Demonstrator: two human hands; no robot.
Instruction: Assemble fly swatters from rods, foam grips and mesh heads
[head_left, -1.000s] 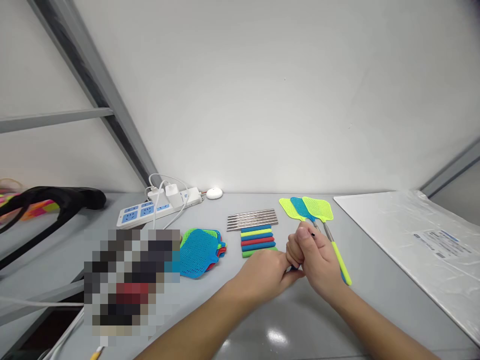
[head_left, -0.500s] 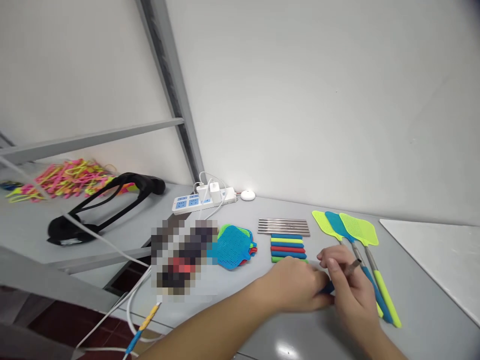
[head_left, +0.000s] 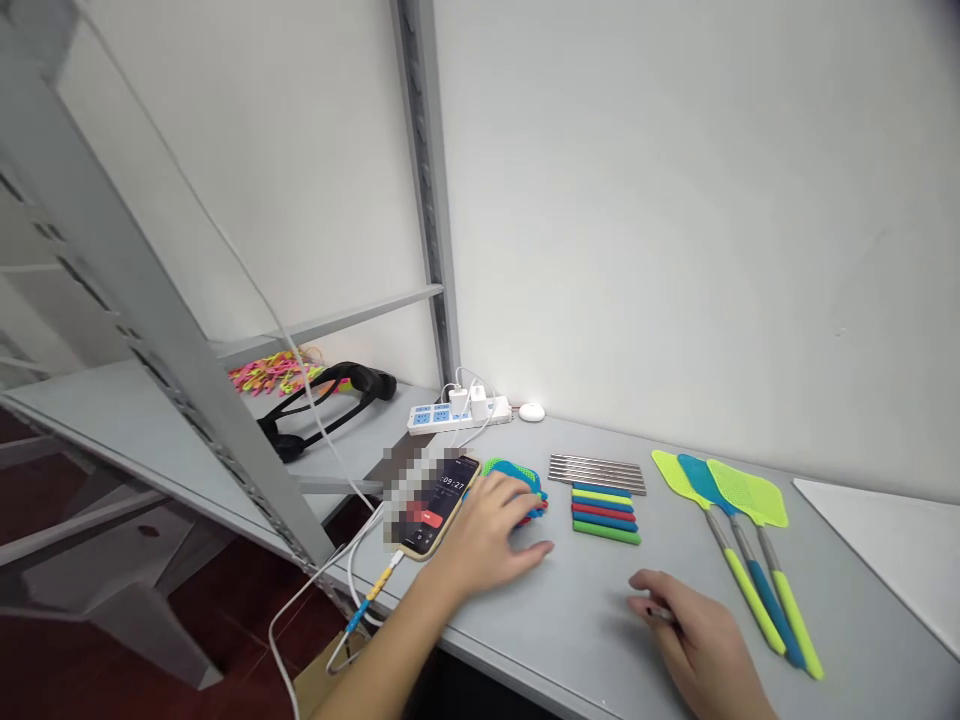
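My left hand (head_left: 491,530) is over the pile of mesh fly swatter heads (head_left: 519,472), its fingers spread and partly covering them. Whether its fingertips touch the pile I cannot tell. Closer to the front, my right hand (head_left: 705,645) is closed around a metal rod (head_left: 660,612). Only the rod's short end shows; the palm hides the rest. Between and beyond the hands lie a row of colored handle grips (head_left: 606,522) and a set of silver rods (head_left: 596,470). Three whole fly swatters (head_left: 750,500), two yellow and one blue, lie right of my right hand.
A phone (head_left: 442,505) with a plugged-in cable is beside my left forearm. Behind it stand a white power strip (head_left: 427,418) and a white round device (head_left: 532,411). A metal shelf post (head_left: 150,300) rises at the left. A white board (head_left: 885,540) lies far right.
My left hand has let go of the blue grip on the rod and moved left to the swatter heads. My right hand keeps the rod. The view has shifted left.
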